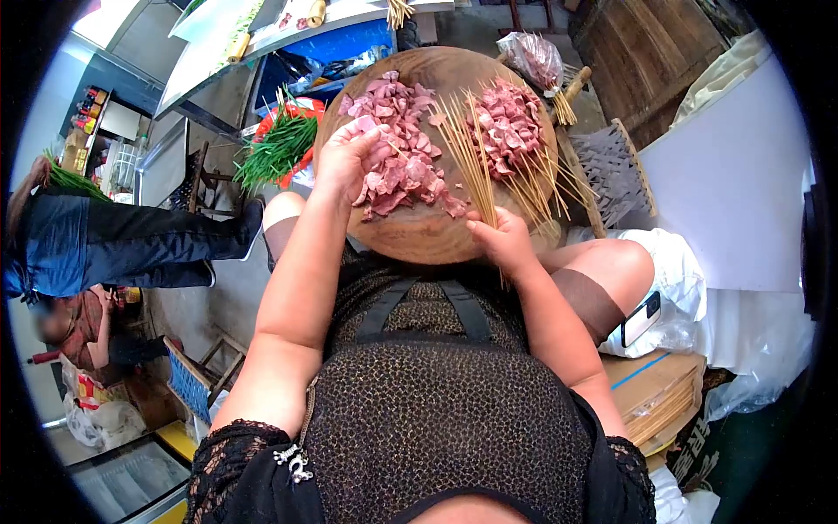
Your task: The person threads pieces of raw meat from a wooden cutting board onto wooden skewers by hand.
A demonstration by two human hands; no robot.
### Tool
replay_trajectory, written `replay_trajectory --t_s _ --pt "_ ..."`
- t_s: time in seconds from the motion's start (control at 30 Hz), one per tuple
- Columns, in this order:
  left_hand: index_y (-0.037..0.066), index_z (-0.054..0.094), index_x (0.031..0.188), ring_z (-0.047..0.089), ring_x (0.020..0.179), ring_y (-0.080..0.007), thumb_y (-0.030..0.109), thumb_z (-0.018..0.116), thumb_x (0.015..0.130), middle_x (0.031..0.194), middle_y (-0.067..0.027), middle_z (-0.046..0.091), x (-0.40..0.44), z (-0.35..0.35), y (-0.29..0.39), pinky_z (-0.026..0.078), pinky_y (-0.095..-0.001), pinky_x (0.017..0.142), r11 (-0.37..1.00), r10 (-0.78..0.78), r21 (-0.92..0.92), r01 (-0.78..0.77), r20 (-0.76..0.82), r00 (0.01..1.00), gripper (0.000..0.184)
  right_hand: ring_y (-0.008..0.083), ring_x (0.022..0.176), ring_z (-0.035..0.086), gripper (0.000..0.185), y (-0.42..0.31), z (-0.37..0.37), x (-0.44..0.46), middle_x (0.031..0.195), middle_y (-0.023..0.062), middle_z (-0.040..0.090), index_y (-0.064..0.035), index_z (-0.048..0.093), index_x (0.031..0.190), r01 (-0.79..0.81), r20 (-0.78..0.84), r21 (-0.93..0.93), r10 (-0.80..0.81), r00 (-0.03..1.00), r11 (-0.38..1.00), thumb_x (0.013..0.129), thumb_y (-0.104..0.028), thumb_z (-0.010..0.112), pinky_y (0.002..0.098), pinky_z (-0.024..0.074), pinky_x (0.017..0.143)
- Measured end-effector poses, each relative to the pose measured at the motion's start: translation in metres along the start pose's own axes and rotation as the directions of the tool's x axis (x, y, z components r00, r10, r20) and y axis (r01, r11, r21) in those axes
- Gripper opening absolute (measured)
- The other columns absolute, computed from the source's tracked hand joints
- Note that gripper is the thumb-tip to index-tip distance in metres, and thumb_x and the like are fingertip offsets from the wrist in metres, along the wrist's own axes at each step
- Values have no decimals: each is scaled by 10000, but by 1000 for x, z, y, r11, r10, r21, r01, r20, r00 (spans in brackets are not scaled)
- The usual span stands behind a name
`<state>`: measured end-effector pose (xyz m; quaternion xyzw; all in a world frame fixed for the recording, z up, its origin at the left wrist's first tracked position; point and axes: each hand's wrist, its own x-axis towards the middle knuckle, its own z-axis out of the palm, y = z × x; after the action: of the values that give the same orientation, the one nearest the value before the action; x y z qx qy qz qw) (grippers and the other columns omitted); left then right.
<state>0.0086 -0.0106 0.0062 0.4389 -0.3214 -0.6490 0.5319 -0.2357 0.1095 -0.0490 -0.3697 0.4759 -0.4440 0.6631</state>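
My left hand (351, 157) is closed in a pinch at the left edge of a pile of sliced raw meat (406, 179). A pale slice shows at its fingertips, with a short thin stick-like bit beside them. In my right hand (506, 240) is a bundle of thin bamboo skewers (470, 157), its far ends fanned out over the board. Under both hands is a round wooden chopping block (436, 237). On its right side lies a heap of meat threaded on skewers (506, 127), the bare stick ends pointing toward the lower right.
Green leafy stalks (278, 144) in a red bag stand left of the block. Behind it are a blue bin (349, 63) and a table (284, 35). A plastic bag of meat skewers (534, 61) lies at the back right. Another person's legs (157, 231) are at left. A phone (642, 320) lies by my right knee.
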Motion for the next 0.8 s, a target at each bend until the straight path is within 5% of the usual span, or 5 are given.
replay_trajectory --t_s 0.3,0.8 --pt "46 544 983 612 797 -154 50 582 821 925 -70 614 -10 6 11 536 -278 720 989 -147 42 145 41 988 166 43 606 478 168 0 -4 0 718 -38 542 -39 592 932 28 -6 -40 -29 1000 999 781 -98 637 190 394 551" --pt "13 539 1069 619 809 -203 136 528 869 923 -112 623 -11 13 12 525 -322 738 985 -160 -43 167 143 977 235 42 589 462 161 0 1 -2 702 -47 530 -44 593 927 31 -23 -6 -31 999 999 782 -99 637 184 383 542"
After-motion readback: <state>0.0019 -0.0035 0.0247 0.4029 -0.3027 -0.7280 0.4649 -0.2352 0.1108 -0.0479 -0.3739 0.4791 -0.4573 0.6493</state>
